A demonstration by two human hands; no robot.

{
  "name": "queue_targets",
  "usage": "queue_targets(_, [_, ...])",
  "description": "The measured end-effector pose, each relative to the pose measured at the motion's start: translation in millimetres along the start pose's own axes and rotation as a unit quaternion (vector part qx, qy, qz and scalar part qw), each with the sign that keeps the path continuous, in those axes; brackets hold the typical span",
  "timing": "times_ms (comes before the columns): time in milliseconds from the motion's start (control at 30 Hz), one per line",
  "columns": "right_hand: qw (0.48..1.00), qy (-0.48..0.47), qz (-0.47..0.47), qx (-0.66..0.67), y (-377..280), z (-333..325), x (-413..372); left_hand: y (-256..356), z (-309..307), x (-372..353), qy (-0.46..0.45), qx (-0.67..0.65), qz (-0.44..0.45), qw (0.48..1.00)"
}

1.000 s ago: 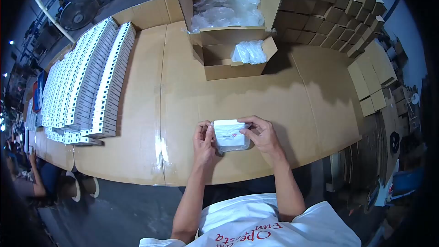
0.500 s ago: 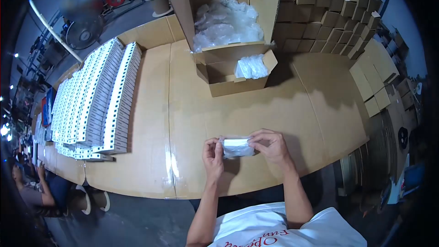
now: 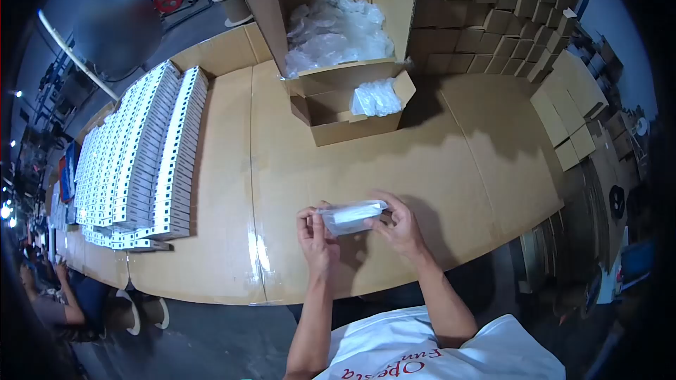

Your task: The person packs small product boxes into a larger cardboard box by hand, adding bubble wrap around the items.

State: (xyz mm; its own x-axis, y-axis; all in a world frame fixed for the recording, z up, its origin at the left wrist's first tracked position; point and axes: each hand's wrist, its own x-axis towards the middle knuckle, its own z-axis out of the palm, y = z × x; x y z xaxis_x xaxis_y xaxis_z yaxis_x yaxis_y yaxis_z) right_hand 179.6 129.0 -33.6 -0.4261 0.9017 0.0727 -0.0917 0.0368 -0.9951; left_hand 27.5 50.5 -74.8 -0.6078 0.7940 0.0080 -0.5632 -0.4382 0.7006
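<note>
The packet (image 3: 352, 215) is wrapped in thin clear plastic film, glossy and crinkled, over smooth white card. The tabletop (image 3: 451, 169) is covered in matt brown cardboard sheets, with shiny clear tape (image 3: 255, 253) along one seam. The open carton (image 3: 352, 127) is the same dull corrugated board, and the bags (image 3: 338, 24) inside it are crumpled, glinting clear plastic. The rows of boxes (image 3: 141, 162) look like smooth white paperboard. The shirt (image 3: 436, 352) is soft white cloth.

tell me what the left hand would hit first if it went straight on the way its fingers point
Probably the small open carton. The left hand, gripping the packet, points away from the body over bare table; depth is unclear.
</note>
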Motion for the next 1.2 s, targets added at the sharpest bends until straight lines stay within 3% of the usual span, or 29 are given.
queue_targets(133, [0.996,-0.069,0.04,-0.031,7.0,-8.2,0.8,-0.5,0.8,10.0,-0.091,-0.018,-0.004,0.996])
queue_targets(233, [0.993,-0.098,0.004,-0.063,12.4,-13.6,1.6,15.6,3.2,4.1,-0.131,0.24,-0.05,0.961])
queue_targets(267, [0.992,-0.1,-0.004,-0.074,7.5,-16.7,1.4,21.6,6.5,1.9,-0.12,0.276,-0.082,0.95])
queue_targets(400, [0.993,-0.095,0.023,-0.072,-7.5,-17.8,1.3,23.7,5.5,4.5,-0.156,0.286,-0.045,0.945])
queue_targets(500, [0.979,-0.071,-0.102,-0.162,-14.6,-13.4,0.9,23.3,2.5,5.5,-0.157,0.301,-0.012,0.94])
queue_targets(600, [0.978,-0.061,-0.139,-0.144,-1.1,-11.3,4.3,26.2,9.2,8.7,-0.142,0.362,0.053,0.92])
queue_targets(700, [0.989,-0.086,-0.059,-0.109,-2.6,-15.7,4.3,20.3,7.1,5.1,-0.111,0.336,0.028,0.935])
queue_targets(900, [0.999,0.022,-0.023,0.013,13.4,0.4,0.8,17.3,24.3,7.7,-0.021,0.306,-0.025,0.951])
queue_targets(1000, [0.998,0.052,0.001,0.018,19.4,3.5,4.6,10.1,24.0,12.0,-0.001,0.288,-0.007,0.958])
queue_targets(1100, [0.992,0.114,-0.036,0.03,7.8,11.9,3.7,12.1,27.1,13.9,0.012,0.298,-0.018,0.954])
queue_targets(1200, [0.969,-0.005,-0.195,-0.148,-3.4,-6.2,5.3,13.3,28.0,17.7,0.021,0.302,-0.044,0.952])
